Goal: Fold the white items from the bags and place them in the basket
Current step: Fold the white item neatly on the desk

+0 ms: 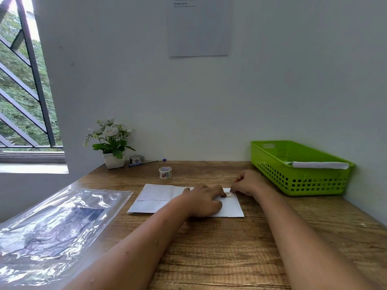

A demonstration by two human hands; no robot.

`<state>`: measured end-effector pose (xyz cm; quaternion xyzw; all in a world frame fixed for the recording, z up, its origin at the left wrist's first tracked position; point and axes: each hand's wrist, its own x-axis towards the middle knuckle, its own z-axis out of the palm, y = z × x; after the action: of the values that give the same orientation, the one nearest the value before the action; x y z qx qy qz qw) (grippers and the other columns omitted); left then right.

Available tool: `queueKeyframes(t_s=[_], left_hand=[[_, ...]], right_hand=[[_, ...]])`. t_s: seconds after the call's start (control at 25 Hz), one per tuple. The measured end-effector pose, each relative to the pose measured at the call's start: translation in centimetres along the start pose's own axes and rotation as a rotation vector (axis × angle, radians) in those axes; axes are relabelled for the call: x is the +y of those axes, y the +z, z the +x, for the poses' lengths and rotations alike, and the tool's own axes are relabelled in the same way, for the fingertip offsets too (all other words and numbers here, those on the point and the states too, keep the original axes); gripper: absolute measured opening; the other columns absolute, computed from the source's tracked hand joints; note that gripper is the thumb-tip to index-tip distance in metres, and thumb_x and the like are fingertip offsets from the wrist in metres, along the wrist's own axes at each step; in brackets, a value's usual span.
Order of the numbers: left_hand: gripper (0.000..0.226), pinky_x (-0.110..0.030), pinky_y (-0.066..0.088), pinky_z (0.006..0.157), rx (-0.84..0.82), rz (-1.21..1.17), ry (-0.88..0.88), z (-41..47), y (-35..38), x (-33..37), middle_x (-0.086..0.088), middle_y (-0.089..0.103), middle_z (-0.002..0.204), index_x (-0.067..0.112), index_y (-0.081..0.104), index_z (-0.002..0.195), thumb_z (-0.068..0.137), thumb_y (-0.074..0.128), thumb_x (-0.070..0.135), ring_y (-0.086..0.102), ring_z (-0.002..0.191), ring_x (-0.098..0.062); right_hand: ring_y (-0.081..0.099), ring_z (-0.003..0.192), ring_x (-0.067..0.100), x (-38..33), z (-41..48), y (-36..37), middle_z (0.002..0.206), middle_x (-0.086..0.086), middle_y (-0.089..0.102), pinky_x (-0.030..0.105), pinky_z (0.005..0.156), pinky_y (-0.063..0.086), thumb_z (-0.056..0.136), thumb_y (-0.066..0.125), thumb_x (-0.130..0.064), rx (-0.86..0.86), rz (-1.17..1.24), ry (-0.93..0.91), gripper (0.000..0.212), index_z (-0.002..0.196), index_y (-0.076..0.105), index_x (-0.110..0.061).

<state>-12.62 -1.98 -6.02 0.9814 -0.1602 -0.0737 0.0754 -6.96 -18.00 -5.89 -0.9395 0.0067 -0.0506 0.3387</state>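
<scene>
A folded white paper sheet [156,198] lies flat in the middle of the wooden table. My left hand [204,203] rests palm-down on its right half, fingers pressing near a small piece of tape [228,195] at the top right edge. My right hand [247,183] is curled, its fingertips pinching at that same tape spot. A green plastic basket [301,181] stands at the right against the wall, with a folded white item [319,164] inside. Clear plastic bags [52,231] lie at the left front of the table.
A small potted plant [112,143] with white flowers stands at the back left. Beside it sit a tape roll [136,159] and a blue pen [146,162]. Another patterned tape roll [165,172] stands behind the paper. A paper notice [199,28] hangs on the wall.
</scene>
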Motion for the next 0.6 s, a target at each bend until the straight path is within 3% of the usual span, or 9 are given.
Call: queueKeyframes(t_s=[0.16, 0.28, 0.44, 0.6], left_hand=[[0.048, -0.054, 0.022, 0.110, 0.029, 0.006, 0.009, -0.1, 0.0, 0.0, -0.009, 0.035, 0.148, 0.032, 0.027, 0.142, 0.095, 0.036, 0.038, 0.026, 0.137, -0.025], [0.052, -0.054, 0.016, 0.110, 0.075, 0.033, 0.015, 0.1, 0.4, -0.4, -0.005, 0.032, 0.151, 0.034, 0.023, 0.146, 0.096, 0.033, 0.044, 0.020, 0.140, -0.022], [0.057, -0.053, 0.013, 0.112, 0.087, 0.054, 0.002, 0.3, 0.8, -0.9, 0.001, 0.028, 0.154, 0.036, 0.020, 0.148, 0.095, 0.030, 0.055, 0.016, 0.142, -0.020], [0.058, -0.053, 0.011, 0.113, 0.091, 0.044, -0.009, 0.3, 0.8, -0.7, 0.004, 0.026, 0.155, 0.036, 0.019, 0.148, 0.094, 0.030, 0.056, 0.014, 0.143, -0.020]], right_hand=[[0.059, 0.073, 0.018, 0.2, 0.3, -0.4, 0.074, 0.004, 0.064, 0.028, 0.070, 0.049, 0.073, 0.069, -0.005, -0.009, 0.039, -0.024, 0.019, 0.065, 0.057, -0.017], [0.056, 0.067, 0.016, -0.1, 0.1, -0.4, 0.070, 0.003, 0.061, 0.027, 0.064, 0.044, 0.075, 0.072, -0.011, -0.068, 0.048, -0.059, 0.018, 0.067, 0.056, -0.018], [0.056, 0.082, 0.016, -0.6, -0.4, -0.3, 0.085, 0.003, 0.062, 0.021, 0.058, 0.039, 0.072, 0.078, -0.018, -0.113, -0.088, -0.098, 0.024, 0.066, 0.055, -0.023], [0.057, 0.090, 0.017, -0.6, -0.3, -1.3, 0.098, 0.005, 0.063, 0.025, 0.077, 0.045, 0.072, 0.079, -0.014, -0.238, -0.063, -0.072, 0.023, 0.082, 0.059, -0.019]])
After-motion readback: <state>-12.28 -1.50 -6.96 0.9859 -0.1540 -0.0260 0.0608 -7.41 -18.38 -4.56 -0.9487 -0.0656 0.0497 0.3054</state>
